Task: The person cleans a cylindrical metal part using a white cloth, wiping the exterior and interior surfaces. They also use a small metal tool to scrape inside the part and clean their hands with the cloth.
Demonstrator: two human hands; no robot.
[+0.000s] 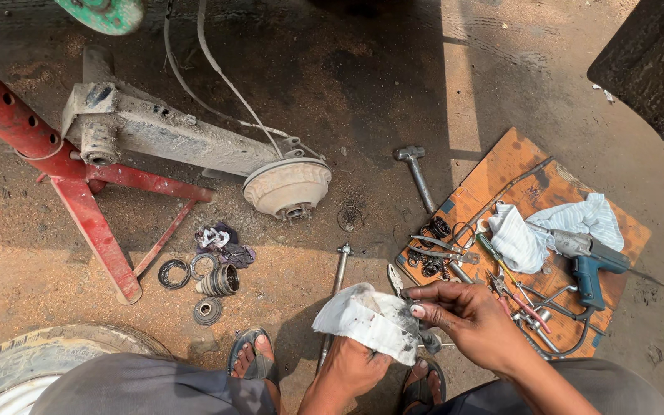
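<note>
My left hand [351, 367] grips a stained white rag [369, 319] from below, near my knees. My right hand [466, 317] comes in from the right, its fingers pinching a small dark metal part [426, 338] wrapped in the rag's right edge. Most of that part is hidden by cloth and fingers. Both hands hover above the dirt floor, just in front of my sandalled feet [253, 355].
A brown board [501, 173] at right holds pliers, springs, a striped cloth [536, 230] and a blue power tool [589, 265]. A hammer [416, 173] and long rod [336, 288] lie on the dirt. A dusty brake drum [287, 187], red stand [78, 192], bearings [207, 286] and a tyre [17, 369] sit left.
</note>
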